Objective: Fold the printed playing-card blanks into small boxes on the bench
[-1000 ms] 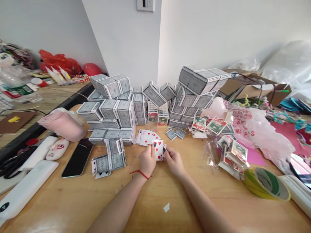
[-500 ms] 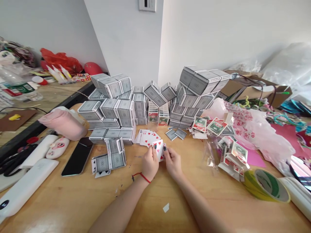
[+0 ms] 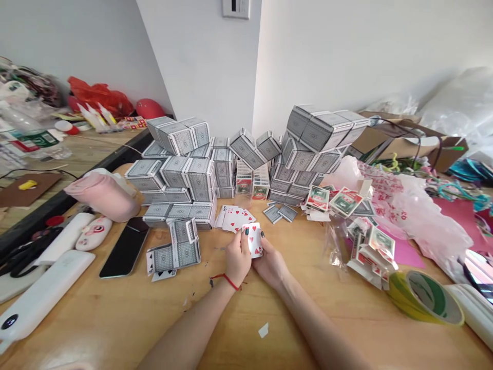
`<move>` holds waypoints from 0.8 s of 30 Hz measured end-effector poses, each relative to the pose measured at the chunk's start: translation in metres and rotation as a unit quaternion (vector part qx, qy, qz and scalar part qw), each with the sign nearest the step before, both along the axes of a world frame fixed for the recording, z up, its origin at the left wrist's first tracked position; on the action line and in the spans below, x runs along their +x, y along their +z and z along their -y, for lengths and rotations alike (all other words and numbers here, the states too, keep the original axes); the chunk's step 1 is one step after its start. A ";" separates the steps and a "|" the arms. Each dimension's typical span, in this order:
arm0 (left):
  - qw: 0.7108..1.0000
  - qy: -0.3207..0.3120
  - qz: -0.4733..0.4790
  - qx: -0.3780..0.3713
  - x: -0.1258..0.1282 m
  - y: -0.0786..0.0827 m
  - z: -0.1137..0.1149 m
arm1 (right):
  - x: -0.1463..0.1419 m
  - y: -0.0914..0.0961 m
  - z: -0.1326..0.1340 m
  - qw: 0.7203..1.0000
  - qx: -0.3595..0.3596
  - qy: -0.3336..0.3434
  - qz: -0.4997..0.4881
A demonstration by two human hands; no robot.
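Between my two hands, close above the table, are playing cards (image 3: 254, 240) with a heart card facing me. My left hand (image 3: 238, 257) is closed on their left side, its thumb on the face. My right hand (image 3: 270, 263) grips the right edge, with its fingers hidden underneath. Just beyond lie loose face-up heart cards (image 3: 235, 218), partly overlapping. To the left rests a folded piece made of joined cards (image 3: 181, 249), backs showing. Behind stand stacked grey-backed card blocks (image 3: 185, 174). Two grey-backed cards (image 3: 280, 213) lie right of the loose ones.
On the left are a black phone (image 3: 124, 249), a white power bank (image 3: 46, 293) and a pink pouch (image 3: 103, 195). Card boxes (image 3: 373, 246), a yellow tape roll (image 3: 425, 298) and crumpled plastic bags (image 3: 408, 205) sit at right. A paper scrap (image 3: 263, 330) lies in front.
The cards have come together into one packet between my hands, where a second card showed at the right before. My right hand has shifted slightly lower, with its fingers under the cards.
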State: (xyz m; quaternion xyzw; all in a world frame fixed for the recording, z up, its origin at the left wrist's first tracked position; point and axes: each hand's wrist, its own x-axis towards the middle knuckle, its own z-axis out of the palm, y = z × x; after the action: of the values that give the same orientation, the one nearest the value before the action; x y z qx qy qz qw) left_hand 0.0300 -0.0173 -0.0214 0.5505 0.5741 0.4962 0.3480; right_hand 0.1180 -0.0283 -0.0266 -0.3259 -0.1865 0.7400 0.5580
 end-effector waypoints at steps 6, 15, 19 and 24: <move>1.000 -0.013 -0.028 -0.005 0.001 -0.005 0.001 | 0.000 -0.004 0.001 0.997 0.010 -0.036 0.073; 0.999 -0.001 -0.031 -0.011 0.006 0.000 0.008 | -0.004 0.007 0.014 0.864 0.124 -0.193 0.449; 0.999 -0.021 -0.033 0.001 0.006 0.001 0.010 | -0.001 0.009 0.015 0.861 0.139 -0.184 0.453; 0.999 -0.043 0.004 0.028 0.004 -0.001 0.011 | 0.001 0.004 0.013 0.897 0.111 -0.199 0.380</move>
State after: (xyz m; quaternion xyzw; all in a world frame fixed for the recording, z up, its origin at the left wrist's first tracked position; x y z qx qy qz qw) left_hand 0.0342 -0.0288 -0.0229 0.5823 0.5342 0.4986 0.3562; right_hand 0.1192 -0.0416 -0.0225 -0.5482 -0.3967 0.4082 0.6128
